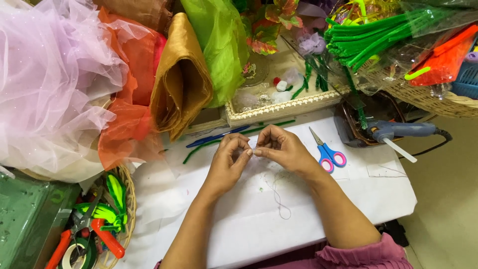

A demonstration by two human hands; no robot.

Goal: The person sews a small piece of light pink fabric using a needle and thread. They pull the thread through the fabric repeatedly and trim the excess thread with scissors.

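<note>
Both my hands pinch one tiny pale piece over the white table [298,219].

Nearest me, a thin thread [280,199] loops on the tabletop. My left hand [228,162] and right hand [285,149] meet fingertip to fingertip, clamped on the small pale piece [252,145] between them. Just right lie the blue-and-pink scissors [326,151]; past my fingers, green pipe cleaners [199,149]; farther right, the blue glue gun [398,131].

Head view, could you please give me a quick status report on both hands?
Left hand and right hand together, fingers pinching a small whitish piece. Thin thread on white table. Scissors beside right hand, clear.
</note>
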